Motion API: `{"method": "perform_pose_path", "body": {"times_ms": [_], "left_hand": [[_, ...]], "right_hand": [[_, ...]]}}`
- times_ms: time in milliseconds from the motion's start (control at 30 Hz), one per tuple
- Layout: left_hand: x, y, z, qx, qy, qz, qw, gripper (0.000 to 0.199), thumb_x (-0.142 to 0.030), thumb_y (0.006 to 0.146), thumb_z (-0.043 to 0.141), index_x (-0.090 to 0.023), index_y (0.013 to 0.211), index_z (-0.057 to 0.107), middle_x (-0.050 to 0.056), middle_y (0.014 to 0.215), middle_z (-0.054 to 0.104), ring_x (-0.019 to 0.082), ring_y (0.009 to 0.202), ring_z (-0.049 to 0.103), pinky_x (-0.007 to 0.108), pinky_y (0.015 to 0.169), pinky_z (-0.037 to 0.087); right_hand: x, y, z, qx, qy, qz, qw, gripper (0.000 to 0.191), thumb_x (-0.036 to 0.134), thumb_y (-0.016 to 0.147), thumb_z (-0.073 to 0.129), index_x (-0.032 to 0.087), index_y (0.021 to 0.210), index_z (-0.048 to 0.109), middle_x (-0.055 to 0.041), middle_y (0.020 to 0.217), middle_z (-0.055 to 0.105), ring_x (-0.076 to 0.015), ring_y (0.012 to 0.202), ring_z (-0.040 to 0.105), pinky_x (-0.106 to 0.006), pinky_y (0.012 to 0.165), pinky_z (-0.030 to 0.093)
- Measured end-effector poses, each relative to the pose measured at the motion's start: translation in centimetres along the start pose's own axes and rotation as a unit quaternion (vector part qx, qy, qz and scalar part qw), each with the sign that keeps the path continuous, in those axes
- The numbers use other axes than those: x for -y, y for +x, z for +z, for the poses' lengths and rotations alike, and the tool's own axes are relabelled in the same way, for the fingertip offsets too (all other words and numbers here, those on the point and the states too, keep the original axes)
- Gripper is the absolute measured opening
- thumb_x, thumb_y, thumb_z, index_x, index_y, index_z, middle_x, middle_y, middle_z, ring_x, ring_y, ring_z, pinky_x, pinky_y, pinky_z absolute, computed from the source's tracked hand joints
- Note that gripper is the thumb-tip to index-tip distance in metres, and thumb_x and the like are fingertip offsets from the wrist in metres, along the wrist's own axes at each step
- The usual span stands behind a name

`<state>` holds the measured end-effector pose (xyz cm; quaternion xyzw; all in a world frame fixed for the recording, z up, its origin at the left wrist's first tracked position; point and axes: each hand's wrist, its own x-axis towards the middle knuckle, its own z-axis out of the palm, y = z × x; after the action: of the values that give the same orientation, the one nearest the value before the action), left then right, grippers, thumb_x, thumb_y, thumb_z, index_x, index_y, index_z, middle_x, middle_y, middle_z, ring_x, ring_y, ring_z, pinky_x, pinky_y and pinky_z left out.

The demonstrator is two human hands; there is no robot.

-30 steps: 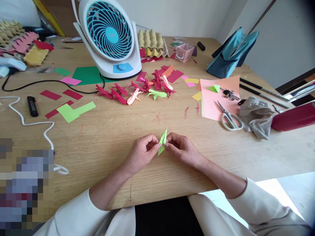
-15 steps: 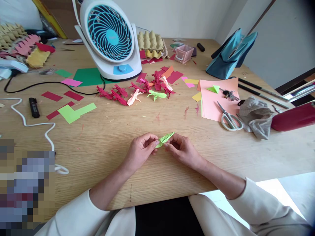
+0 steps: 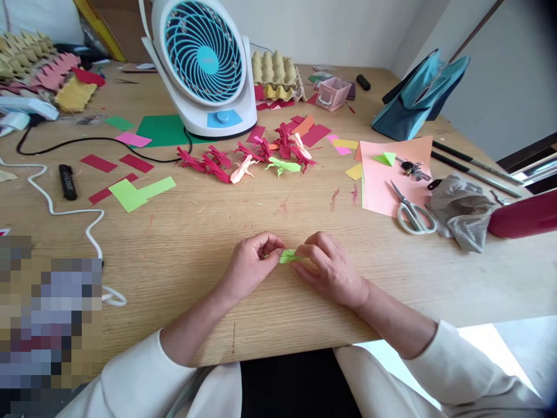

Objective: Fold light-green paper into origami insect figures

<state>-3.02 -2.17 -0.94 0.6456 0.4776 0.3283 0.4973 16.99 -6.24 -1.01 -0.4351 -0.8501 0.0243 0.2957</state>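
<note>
A small folded piece of light green paper [image 3: 288, 256] is held between my two hands above the near part of the table. My left hand [image 3: 256, 259] pinches its left end between thumb and fingers. On the other end, the fingers of my right hand [image 3: 333, 268] are closed and cover much of the paper. Beyond my hands lies a row of folded paper figures, several of them red [image 3: 213, 165], one pale peach figure [image 3: 242, 168] in front and one light green figure [image 3: 282, 166].
A white and blue fan [image 3: 206, 64] stands at the back. To the right lie scissors [image 3: 413, 215] and keys [image 3: 413, 170] on pink paper [image 3: 376, 186], beside a grey cloth [image 3: 463, 212] and a red bottle [image 3: 524, 215]. Green paper scraps [image 3: 130, 194] and a black marker [image 3: 67, 182] are at left.
My right hand has turned over the paper, its fingers now covering the pointed right end that showed before. My left hand keeps its pinch. The view has shifted slightly.
</note>
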Motion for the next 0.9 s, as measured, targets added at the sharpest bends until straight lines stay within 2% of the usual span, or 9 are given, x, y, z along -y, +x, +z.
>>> {"method": "perform_pose_path", "body": {"times_ms": [167, 300, 500, 600, 700, 900], "left_hand": [[-0.1, -0.3, 0.5, 0.021, 0.012, 0.006, 1.000, 0.004, -0.018, 0.080, 0.059, -0.017, 0.080, 0.063, -0.002, 0.068, 0.065, 0.009, 0.057, 0.057, 0.019, 0.052, 0.044], [-0.2, -0.5, 0.5, 0.022, 0.085, 0.052, 0.995, 0.011, -0.010, 0.079, 0.056, -0.019, 0.079, 0.062, -0.003, 0.067, 0.065, 0.010, 0.058, 0.057, 0.020, 0.056, 0.044], [0.2, -0.8, 0.3, 0.033, 0.261, 0.175, 0.949, 0.016, -0.004, 0.083, 0.055, -0.020, 0.080, 0.058, 0.000, 0.078, 0.064, 0.015, 0.073, 0.059, 0.026, 0.066, 0.044], [0.3, -1.1, 0.1, 0.041, 0.290, 0.205, 0.934, 0.015, -0.006, 0.087, 0.053, -0.019, 0.082, 0.058, 0.003, 0.086, 0.062, 0.017, 0.081, 0.059, 0.030, 0.073, 0.047], [0.3, -1.7, -0.4, 0.021, 0.314, 0.228, 0.921, 0.015, -0.006, 0.090, 0.050, -0.018, 0.089, 0.060, 0.005, 0.093, 0.060, 0.019, 0.089, 0.057, 0.033, 0.081, 0.047], [0.8, -2.9, -1.0, 0.024, 0.302, 0.252, 0.919, 0.012, -0.010, 0.093, 0.050, -0.018, 0.093, 0.059, 0.004, 0.091, 0.057, 0.017, 0.087, 0.056, 0.032, 0.080, 0.048]], "right_hand": [[0.1, 0.3, 0.4, 0.025, -0.064, -0.057, 0.996, 0.012, 0.021, 0.097, 0.050, 0.019, 0.092, 0.060, -0.0067, 0.087, 0.059, -0.0173, 0.075, 0.052, -0.032, 0.068, 0.040], [0.2, 0.3, 0.5, 0.038, -0.060, -0.078, 0.994, 0.017, 0.016, 0.098, 0.048, 0.017, 0.088, 0.062, -0.0065, 0.086, 0.062, -0.0163, 0.074, 0.052, -0.032, 0.069, 0.038], [0.3, 0.1, 1.1, 0.068, -0.038, -0.067, 0.995, 0.021, 0.014, 0.097, 0.047, 0.018, 0.082, 0.061, -0.0050, 0.081, 0.059, -0.0159, 0.073, 0.051, -0.032, 0.070, 0.037], [0.4, 0.1, 1.3, 0.073, -0.041, -0.054, 0.995, 0.023, 0.014, 0.097, 0.047, 0.018, 0.078, 0.061, -0.0045, 0.080, 0.058, -0.0158, 0.071, 0.048, -0.031, 0.069, 0.037], [0.5, 0.2, 1.3, 0.074, -0.042, -0.047, 0.995, 0.022, 0.015, 0.096, 0.048, 0.018, 0.079, 0.062, -0.0051, 0.082, 0.058, -0.0162, 0.072, 0.048, -0.031, 0.070, 0.037], [0.5, 0.3, 1.3, 0.078, -0.005, -0.026, 0.997, 0.021, 0.017, 0.097, 0.048, 0.018, 0.081, 0.061, -0.0057, 0.085, 0.059, -0.0160, 0.074, 0.051, -0.030, 0.072, 0.040]]}}
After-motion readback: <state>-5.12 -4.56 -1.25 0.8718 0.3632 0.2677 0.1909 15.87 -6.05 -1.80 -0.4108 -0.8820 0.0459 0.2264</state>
